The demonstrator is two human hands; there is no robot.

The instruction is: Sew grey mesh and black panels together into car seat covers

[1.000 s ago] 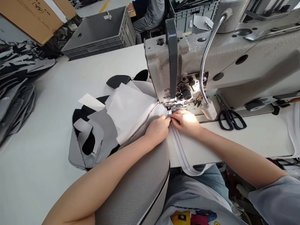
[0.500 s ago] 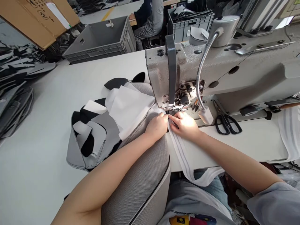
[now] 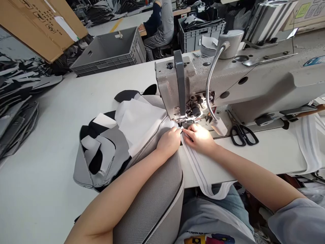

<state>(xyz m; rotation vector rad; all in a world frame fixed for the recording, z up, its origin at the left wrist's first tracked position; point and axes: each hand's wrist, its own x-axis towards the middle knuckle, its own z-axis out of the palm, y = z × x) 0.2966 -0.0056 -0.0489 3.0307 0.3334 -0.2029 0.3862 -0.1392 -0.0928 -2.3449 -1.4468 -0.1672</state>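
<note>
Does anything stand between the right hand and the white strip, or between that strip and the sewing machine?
Nothing visible does. The right hand is at the upper part of the white strip, close to the sewing machine; the left hand, on the grey fabric, is just beside. Fingers hide the exact contact.

My grey mesh-textured fabric cover (image 3: 149, 193) bulges in a rounded curve, its near end close to my body, a dark line edging its right side. To its right, my white tape (image 3: 195, 162), marked with lengthwise grey stripes, runs nearly flat toward me, then sags into a slack loop.
</note>
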